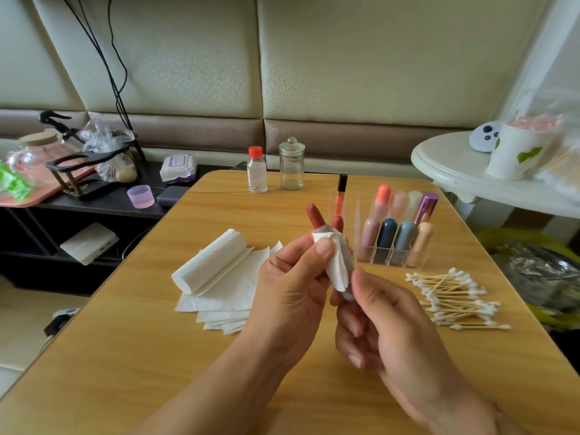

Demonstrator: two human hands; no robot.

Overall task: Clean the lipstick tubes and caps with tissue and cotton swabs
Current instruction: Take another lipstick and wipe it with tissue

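Above the worktop, the left hand pinches a tissue around an uncapped lipstick; the right hand grips its base. Swabs lie just right.

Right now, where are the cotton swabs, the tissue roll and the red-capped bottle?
cotton swabs [455,298]: head view, middle of pile.
tissue roll [208,262]: head view, rolled side.
red-capped bottle [257,172]: head view, clear body.

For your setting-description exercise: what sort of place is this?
Probably a home living area: a wooden table stands before a padded cream wall, with a clear acrylic organiser of lipstick tubes and a cluttered black side shelf.
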